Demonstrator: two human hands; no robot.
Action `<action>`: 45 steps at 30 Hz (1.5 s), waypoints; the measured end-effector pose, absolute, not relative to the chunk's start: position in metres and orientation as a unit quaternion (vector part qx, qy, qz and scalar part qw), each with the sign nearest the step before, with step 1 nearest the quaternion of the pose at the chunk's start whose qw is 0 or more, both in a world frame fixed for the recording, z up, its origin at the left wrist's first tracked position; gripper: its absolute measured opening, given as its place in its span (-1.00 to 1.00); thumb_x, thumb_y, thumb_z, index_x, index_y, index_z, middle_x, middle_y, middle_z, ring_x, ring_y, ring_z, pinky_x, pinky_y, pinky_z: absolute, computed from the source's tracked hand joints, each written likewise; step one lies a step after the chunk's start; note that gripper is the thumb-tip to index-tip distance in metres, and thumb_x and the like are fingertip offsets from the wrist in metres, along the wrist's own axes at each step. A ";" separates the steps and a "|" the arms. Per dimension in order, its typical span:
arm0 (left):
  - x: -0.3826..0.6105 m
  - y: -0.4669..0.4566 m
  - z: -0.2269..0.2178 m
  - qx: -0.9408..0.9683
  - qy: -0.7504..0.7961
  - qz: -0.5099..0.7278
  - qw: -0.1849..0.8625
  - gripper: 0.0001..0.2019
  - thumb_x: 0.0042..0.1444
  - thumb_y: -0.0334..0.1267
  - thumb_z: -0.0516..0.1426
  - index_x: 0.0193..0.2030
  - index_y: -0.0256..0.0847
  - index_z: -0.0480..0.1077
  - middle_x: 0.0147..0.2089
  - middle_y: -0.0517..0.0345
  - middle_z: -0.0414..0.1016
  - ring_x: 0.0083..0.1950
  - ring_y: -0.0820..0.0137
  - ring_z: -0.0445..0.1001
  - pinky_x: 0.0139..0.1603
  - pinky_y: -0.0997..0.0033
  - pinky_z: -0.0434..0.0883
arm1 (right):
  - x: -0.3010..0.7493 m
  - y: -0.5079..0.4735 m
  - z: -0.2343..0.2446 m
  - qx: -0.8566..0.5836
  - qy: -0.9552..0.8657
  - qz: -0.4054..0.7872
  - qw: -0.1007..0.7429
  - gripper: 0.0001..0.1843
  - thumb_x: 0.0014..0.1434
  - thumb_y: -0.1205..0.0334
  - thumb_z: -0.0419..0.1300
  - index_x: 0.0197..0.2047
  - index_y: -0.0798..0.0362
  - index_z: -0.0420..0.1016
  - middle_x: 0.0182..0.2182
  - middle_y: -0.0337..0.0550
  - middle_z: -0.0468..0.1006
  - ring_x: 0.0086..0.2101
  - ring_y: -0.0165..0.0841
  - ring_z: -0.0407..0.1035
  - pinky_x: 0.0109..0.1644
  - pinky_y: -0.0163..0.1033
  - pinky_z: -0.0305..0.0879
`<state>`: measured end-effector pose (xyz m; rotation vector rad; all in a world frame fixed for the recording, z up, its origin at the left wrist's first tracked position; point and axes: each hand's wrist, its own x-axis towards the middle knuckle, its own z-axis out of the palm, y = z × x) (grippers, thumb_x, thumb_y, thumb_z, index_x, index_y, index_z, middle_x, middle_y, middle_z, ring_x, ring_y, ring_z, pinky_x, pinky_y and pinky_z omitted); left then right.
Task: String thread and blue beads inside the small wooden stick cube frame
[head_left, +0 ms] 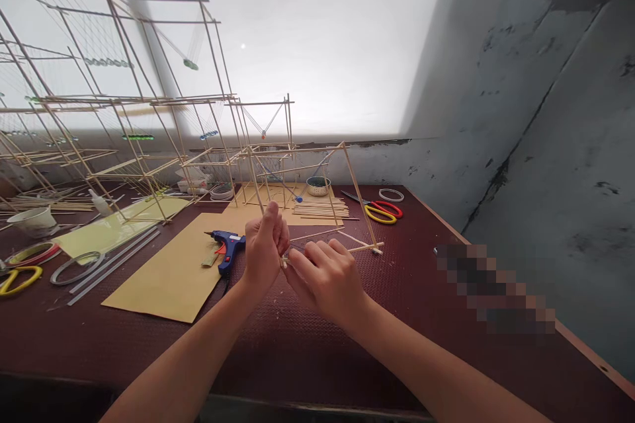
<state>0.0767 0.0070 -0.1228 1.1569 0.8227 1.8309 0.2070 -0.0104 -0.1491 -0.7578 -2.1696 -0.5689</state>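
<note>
A frame of thin wooden sticks (359, 195) stands on the dark red table in front of me. My left hand (266, 244) is closed round its near left upright stick, thumb up. Close beside it, my right hand (325, 271) has its fingers curled on the bottom stick at that same corner. The joint under my fingers is mostly hidden. Just left of my left hand, a blue hot glue gun (229, 250) lies at the edge of a tan paper sheet (153, 277).
Several tall stick frames with hanging beads (124, 100) crowd the left and back. Behind my hands are loose sticks (322, 207), a small bowl (318, 186), and red-and-yellow scissors (380, 210). Clear glue sticks (114, 264) lie left. A wall (546, 165) borders the table's right side.
</note>
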 end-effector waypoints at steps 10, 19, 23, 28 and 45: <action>0.076 0.008 -0.123 0.457 0.321 0.725 0.404 -0.40 0.29 0.05 0.08 -0.69 -0.15 -0.03 -0.75 0.33 -0.03 -0.71 0.56 0.00 -0.63 0.40 -0.03 | 0.207 -0.010 -0.149 -0.297 -0.848 -0.219 0.380 -0.73 0.35 0.16 0.09 -0.37 0.04 0.44 -0.49 -0.21 0.41 -0.43 -0.34 0.20 -0.27 -0.13 -0.02; 0.074 0.013 -0.125 0.505 0.339 0.670 0.424 -0.46 0.30 0.05 0.05 -0.64 -0.17 0.07 -0.69 0.29 0.08 -0.64 0.54 0.08 -0.59 0.43 0.06 | 0.211 -0.003 -0.149 -0.289 -0.856 -0.188 0.385 -0.74 0.36 0.15 0.09 -0.34 0.04 0.46 -0.48 -0.21 0.41 -0.42 -0.36 0.22 -0.25 -0.15 0.01; 0.070 0.017 -0.124 0.532 0.344 0.635 0.441 -0.47 0.32 0.05 0.00 -0.62 -0.19 0.12 -0.66 0.26 0.13 -0.61 0.52 0.11 -0.56 0.45 0.10 | 0.214 0.000 -0.147 -0.293 -0.859 -0.173 0.382 -0.75 0.36 0.13 0.09 -0.31 0.04 0.46 -0.47 -0.21 0.42 -0.41 -0.35 0.24 -0.23 -0.17 0.03; 0.061 0.018 -0.122 0.552 0.360 0.586 0.471 -0.50 0.32 0.05 -0.01 -0.56 -0.23 0.26 -0.62 0.24 0.23 -0.57 0.51 0.19 -0.53 0.50 0.15 | 0.217 0.003 -0.144 -0.294 -0.861 -0.165 0.380 -0.73 0.37 0.11 0.08 -0.30 0.05 0.47 -0.46 -0.19 0.43 -0.40 -0.34 0.24 -0.21 -0.17 0.04; 0.051 0.025 -0.121 0.594 0.363 0.560 0.449 -0.39 0.23 0.23 0.03 -0.64 -0.24 0.30 -0.68 0.18 0.29 -0.67 0.51 0.26 -0.64 0.52 0.20 | 0.223 0.005 -0.141 -0.263 -0.879 -0.142 0.372 -0.76 0.38 0.14 0.07 -0.21 0.06 0.51 -0.43 -0.19 0.43 -0.39 -0.34 0.23 -0.20 -0.17 0.05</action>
